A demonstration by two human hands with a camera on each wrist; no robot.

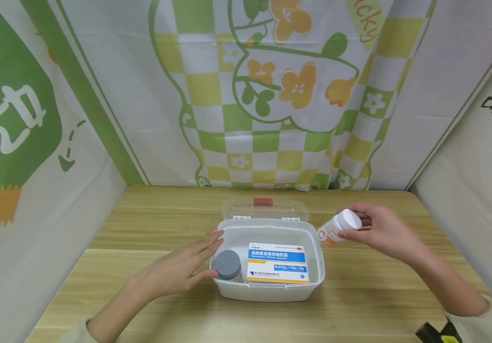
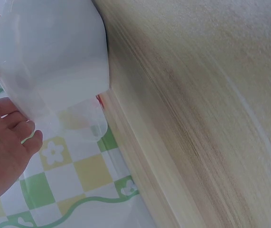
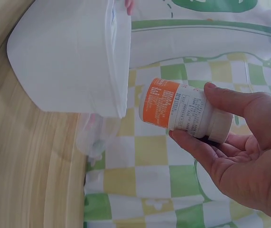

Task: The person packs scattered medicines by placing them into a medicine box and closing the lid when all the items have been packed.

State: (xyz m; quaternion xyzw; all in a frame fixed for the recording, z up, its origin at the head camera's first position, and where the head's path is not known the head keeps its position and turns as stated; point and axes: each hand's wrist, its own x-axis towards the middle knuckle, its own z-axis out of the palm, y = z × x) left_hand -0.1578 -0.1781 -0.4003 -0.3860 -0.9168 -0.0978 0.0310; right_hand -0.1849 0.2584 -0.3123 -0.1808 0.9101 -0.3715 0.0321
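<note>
A white pill bottle with an orange-and-white label (image 1: 333, 229) is pinched between the thumb and fingers of my right hand (image 1: 385, 233). It tilts, cap toward the hand, just off the right rim of a white plastic box (image 1: 267, 294). The right wrist view shows the bottle's printed label (image 3: 173, 105) and its base pointing at the box. My left hand (image 1: 173, 272) touches the box's left side with extended fingers, thumb near the front left rim. Inside the box are a grey-capped jar (image 1: 228, 265) at the left and a blue-and-white medicine carton (image 1: 277, 263) beside it.
The box's clear lid (image 1: 239, 207) with a red latch (image 1: 263, 201) is swung back behind it on the wooden table (image 1: 151, 214). A checked, flowered curtain (image 1: 280, 138) hangs behind the table. A black-and-yellow object (image 1: 440, 333) shows at the lower right.
</note>
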